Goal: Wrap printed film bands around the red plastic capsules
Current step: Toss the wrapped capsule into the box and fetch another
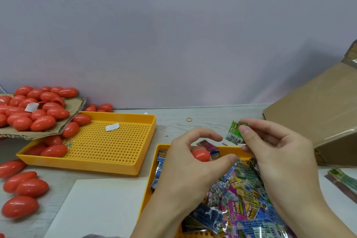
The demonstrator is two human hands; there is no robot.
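Loose printed film bands (pixel 239 205) fill the near yellow tray (pixel 152 176). Above it, the left hand (pixel 193 162) cradles a red capsule (pixel 201 155); the right hand (pixel 278 152) pinches a green band (pixel 234 131) just beside — seemingly poised for wrapping.

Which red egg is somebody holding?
The red capsule in the left hand, over the tray of printed bands. All the other capsules lie loose, untouched, on the left.

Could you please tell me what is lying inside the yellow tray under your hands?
The near yellow tray holds a loose heap of printed film bands in green, pink and blue. The left hand and right hand cover part of it; its floor is hidden.
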